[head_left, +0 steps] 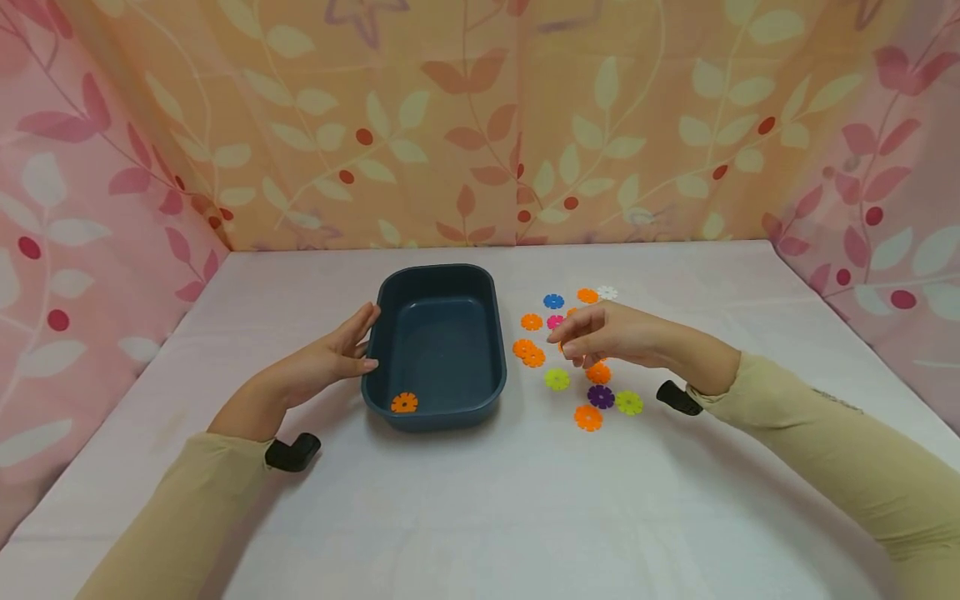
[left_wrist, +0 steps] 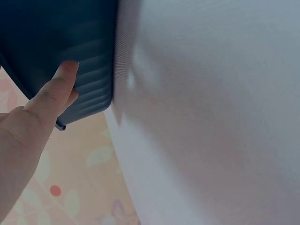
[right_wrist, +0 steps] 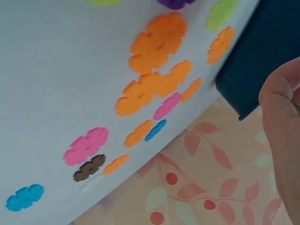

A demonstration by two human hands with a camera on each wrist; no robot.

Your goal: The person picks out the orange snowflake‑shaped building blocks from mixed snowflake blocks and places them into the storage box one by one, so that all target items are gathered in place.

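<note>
A dark blue plastic basin (head_left: pixel 438 354) stands on the table, with one orange flower-shaped disc (head_left: pixel 405 403) inside near its front edge. My left hand (head_left: pixel 318 367) touches the basin's left side, its fingers fairly straight. In the left wrist view a finger (left_wrist: pixel 54 91) lies against the ribbed outer wall. To the right, my right hand (head_left: pixel 611 335) hovers over scattered flower-shaped discs, fingers loosely bent, holding nothing visible. It partly hides some discs. Near it lie a pink disc (head_left: pixel 555 322), a yellow-green disc (head_left: pixel 557 379) and a purple disc (head_left: pixel 601 396).
More discs lie on the white-covered table (head_left: pixel 480 517): blue (head_left: pixel 553 301), white (head_left: pixel 607 292) and several orange ones (head_left: pixel 588 417). A brown disc (right_wrist: pixel 89 168) shows in the right wrist view. A patterned curtain (head_left: pixel 480 125) hangs behind the table and along both sides.
</note>
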